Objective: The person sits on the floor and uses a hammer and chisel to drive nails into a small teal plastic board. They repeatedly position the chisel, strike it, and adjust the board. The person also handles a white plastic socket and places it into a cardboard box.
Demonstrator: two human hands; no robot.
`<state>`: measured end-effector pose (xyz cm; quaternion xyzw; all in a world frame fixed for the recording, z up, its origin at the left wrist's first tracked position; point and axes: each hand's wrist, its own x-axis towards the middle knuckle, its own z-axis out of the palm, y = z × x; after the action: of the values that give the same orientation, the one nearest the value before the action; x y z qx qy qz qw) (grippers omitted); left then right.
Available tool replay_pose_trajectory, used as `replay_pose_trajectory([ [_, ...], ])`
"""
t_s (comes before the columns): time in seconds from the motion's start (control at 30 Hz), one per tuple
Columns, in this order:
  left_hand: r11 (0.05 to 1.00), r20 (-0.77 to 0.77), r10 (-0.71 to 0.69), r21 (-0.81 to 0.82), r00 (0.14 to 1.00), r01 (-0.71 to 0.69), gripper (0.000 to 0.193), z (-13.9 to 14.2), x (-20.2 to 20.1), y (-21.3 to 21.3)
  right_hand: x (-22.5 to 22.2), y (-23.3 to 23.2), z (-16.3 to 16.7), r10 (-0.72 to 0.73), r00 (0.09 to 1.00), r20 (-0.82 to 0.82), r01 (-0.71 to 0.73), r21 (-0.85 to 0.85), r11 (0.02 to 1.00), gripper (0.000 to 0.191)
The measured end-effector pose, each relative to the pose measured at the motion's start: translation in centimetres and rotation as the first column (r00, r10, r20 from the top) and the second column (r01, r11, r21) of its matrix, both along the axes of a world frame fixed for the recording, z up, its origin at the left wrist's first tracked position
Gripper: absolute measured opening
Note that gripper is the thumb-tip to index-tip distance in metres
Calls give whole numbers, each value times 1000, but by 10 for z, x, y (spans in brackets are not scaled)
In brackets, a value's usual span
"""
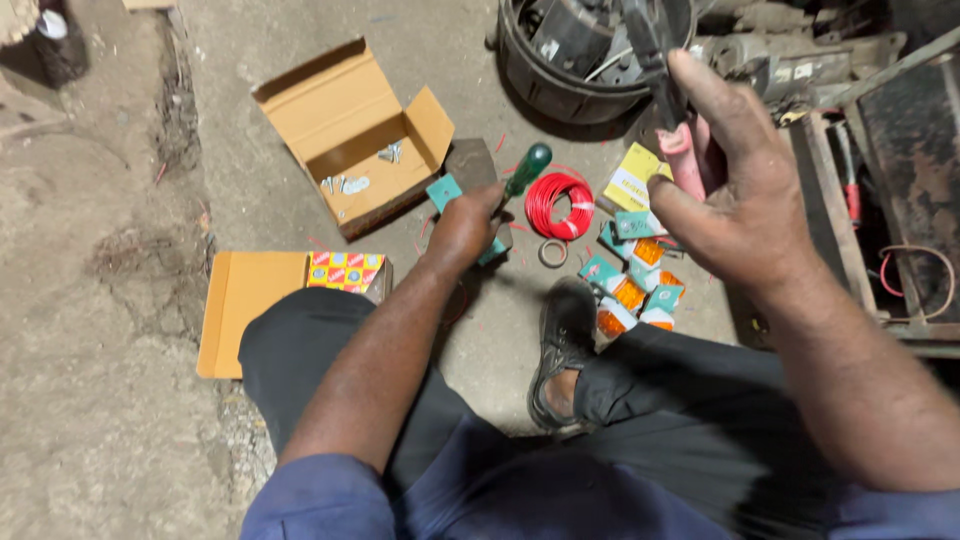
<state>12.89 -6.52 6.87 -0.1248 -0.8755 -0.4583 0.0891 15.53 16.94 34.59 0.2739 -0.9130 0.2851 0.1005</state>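
Screwdriver [527, 168]: one, green-handled, gripped in your left hand [466, 226].
Pliers [665, 100]: one pair, red-handled, clasped by your right hand [735, 190].
Wire coil [559, 205]: one, red.

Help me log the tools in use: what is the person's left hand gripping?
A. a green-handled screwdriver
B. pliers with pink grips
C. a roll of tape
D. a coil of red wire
A: the left hand is closed around a green-handled screwdriver, while the pliers with pink grips sit in the right hand and the coil of red wire lies on the floor.
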Motion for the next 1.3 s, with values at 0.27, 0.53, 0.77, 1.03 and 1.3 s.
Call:
replay_pose_trajectory([
  [0.27,994,162,-4,107,987,-14,37,-1,3,-2,3,-27,-27,235,972,-19,-211,374,903,77],
  [0.53,995,78,-6,103,997,-2,45,-4,2,-11,-3,-18,3,72,997,9,-72,48,996,72],
  [0.77,968,154,-36,250,987,-3,43,-1,7,-10,-1,-34,-21,171,982,-84,-140,295,945,84],
  [1.03,997,146,-18,80,989,6,42,4,8,-13,-41,49,-28,69,973,-222,-135,-297,945,33],
  [1.3,997,108,0,78,994,-9,46,4,13,-15,-34,13,-16,134,984,-114,-130,41,991,38],
])
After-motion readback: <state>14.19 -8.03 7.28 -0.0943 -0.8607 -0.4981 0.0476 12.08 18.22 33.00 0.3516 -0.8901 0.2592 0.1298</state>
